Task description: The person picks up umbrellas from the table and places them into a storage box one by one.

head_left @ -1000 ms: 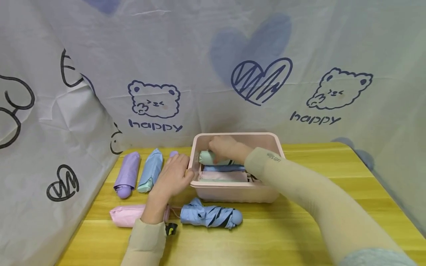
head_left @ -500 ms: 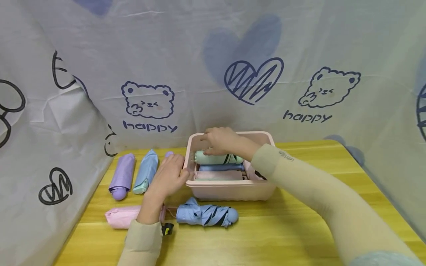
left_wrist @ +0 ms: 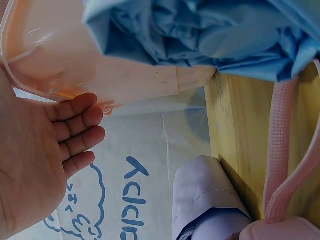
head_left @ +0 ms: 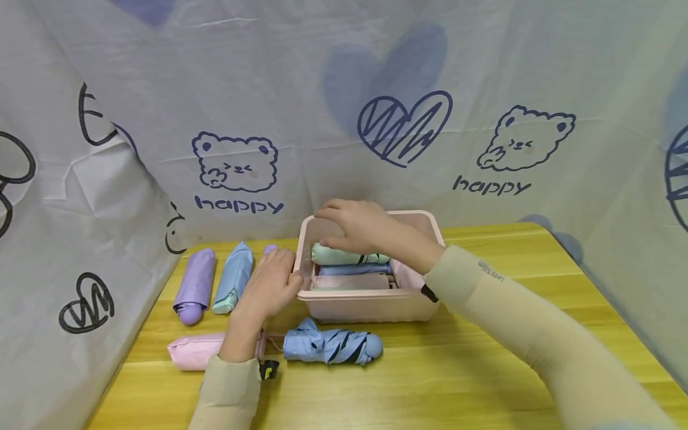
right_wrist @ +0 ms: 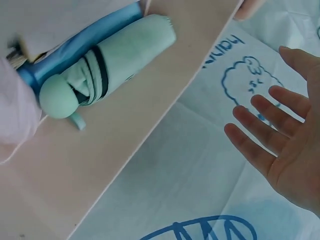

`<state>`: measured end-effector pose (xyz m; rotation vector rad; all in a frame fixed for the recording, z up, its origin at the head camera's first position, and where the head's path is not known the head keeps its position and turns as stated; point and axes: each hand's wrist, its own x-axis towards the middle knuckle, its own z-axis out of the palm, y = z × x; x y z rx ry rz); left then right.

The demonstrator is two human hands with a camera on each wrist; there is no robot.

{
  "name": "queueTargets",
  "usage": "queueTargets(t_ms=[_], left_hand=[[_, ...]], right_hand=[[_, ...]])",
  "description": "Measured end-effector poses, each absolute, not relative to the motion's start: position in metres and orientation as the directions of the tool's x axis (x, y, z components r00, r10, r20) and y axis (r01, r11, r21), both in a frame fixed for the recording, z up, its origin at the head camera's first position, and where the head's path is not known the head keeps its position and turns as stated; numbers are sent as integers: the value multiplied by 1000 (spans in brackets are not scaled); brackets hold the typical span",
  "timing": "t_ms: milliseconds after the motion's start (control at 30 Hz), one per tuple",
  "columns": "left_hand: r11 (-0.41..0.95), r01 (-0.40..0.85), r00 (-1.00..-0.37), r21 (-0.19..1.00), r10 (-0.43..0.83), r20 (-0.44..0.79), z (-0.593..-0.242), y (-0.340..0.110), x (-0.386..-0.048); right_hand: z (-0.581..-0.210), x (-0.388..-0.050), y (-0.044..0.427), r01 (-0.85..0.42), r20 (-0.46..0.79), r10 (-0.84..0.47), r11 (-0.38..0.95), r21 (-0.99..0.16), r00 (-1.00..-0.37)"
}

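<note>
My left hand rests with relaxed fingers against the left wall of the pink bin. Over the bin's back part hovers my right hand, its fingers spread and holding nothing. Below it a mint green folded umbrella lies inside along the back, its round handle visible in the right wrist view. A blue umbrella and a pale pink one lie in front of it in the bin. Something pale pink with a black end lies at the bin's right side.
Left of the bin lie a purple umbrella, a blue one with a mint end and another purple one, mostly hidden. Nearer me are a pink umbrella and a blue black-striped one. A printed cloth hangs behind.
My right hand has let go of the mint umbrella and risen out of the bin, its fingers opening. The left hand stays at the bin's edge. The whole view has shifted slightly.
</note>
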<state>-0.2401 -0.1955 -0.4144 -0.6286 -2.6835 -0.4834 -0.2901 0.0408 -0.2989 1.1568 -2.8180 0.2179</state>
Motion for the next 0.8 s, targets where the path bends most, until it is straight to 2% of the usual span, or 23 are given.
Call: queueTargets(t_ms=[333, 433, 533, 600, 800], left_hand=[[841, 481, -839, 246, 361, 407, -415, -196, -241], [840, 483, -838, 246, 363, 407, -415, -196, -242], [840, 483, -839, 247, 362, 407, -415, -196, -242], [841, 481, -840, 250, 360, 406, -415, -197, -242], [842, 484, -836, 238, 365, 409, -416, -197, -243]], right_hand=[[-307, -262, 59, -778, 303, -718, 598, -190, -626], [-317, -255, 64, -844, 429, -730, 498, -199, -532], [-330, -249, 67, -905, 556, -723, 397, -149, -409], [-338, -243, 68, -921, 609, -708, 376, -106, -359], [-353, -222, 73, -911, 656, -668, 407, -74, -352]])
